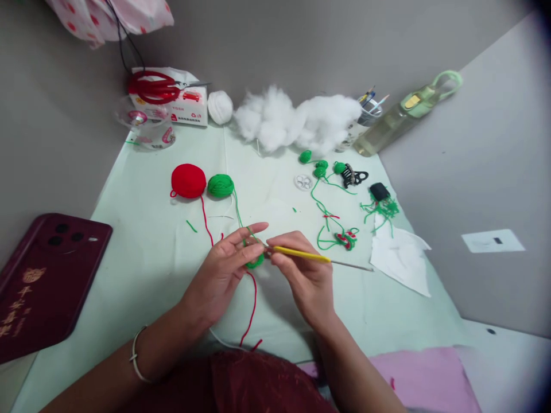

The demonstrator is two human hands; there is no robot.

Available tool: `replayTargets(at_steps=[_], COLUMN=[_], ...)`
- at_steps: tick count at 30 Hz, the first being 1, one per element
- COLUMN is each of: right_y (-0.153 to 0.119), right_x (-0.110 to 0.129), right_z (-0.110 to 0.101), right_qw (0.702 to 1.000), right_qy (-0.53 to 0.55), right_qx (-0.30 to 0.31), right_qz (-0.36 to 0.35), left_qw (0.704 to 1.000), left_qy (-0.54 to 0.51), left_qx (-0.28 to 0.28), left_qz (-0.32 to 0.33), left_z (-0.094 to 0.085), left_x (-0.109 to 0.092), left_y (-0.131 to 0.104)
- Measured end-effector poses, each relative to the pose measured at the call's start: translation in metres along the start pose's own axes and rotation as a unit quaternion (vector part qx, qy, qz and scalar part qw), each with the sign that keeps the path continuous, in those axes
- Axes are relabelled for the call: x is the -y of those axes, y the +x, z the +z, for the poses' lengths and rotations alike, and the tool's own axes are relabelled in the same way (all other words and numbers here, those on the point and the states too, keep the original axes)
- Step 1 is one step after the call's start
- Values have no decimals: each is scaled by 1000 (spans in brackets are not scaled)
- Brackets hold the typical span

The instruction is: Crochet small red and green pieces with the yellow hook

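Left hand (224, 269) pinching one small green crochet piece (255, 261) above the counter (142, 252); right hand (303, 275) gripping one yellow crochet hook (301, 254). Beyond: one red yarn ball (188, 180), one green yarn ball (221, 186), one red scissors (155, 89). Box writing unreadable.

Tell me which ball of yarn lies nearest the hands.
The green ball of yarn. It sits just right of the red ball, closer to the left hand, and its strand runs down to that hand. The white ball lies far back by the wall.
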State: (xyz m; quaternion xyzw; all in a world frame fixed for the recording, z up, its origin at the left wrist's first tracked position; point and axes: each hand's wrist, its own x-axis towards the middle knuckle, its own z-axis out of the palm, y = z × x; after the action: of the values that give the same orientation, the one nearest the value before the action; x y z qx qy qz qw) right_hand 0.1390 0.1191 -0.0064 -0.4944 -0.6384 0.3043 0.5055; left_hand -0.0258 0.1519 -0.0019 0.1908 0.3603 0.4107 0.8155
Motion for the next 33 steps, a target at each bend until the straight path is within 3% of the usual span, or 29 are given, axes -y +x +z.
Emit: replayTargets(at_steps=[2,5,7,9,11,16,18,21,29,33], right_y=[-1,-4,-7,-8,-8,-4,-2,2,10,11], right_x=[-4,-19,-31,-40,-44,-32,-23,-13,-10,-11], right_z=[-11,-23,-25,-24,-24,-32,-35,-34,-31,-36], right_qw=[986,903,858,832,834,931,947,945,886,894], right_qy=[-152,-400,-474,-506,-506,-348,-302,-295,-414,-401], right_qx=[61,149,190,208,190,81,74,82,62,64], right_qz=[-26,-39,-63,-95,-109,-75,-81,-113,-198,-191], left_qw=[1000,999,998,996,994,994,994,994,993,992], left_qy=[-7,10,28,40,50,67,67,69,69,72], left_qx=[3,23,53,83,99,83,77,76,83,85], left_qz=[8,26,11,-10,-21,-24,-28,-37,-49,-50], left_z=[-5,-11,-13,-14,-15,-16,-15,-14,-17,-17], left_x=[-5,-12,-14,-13,-12,-12,-12,-11,-8,-9], left_y=[2,2,1,1,0,2,3,3,4,4])
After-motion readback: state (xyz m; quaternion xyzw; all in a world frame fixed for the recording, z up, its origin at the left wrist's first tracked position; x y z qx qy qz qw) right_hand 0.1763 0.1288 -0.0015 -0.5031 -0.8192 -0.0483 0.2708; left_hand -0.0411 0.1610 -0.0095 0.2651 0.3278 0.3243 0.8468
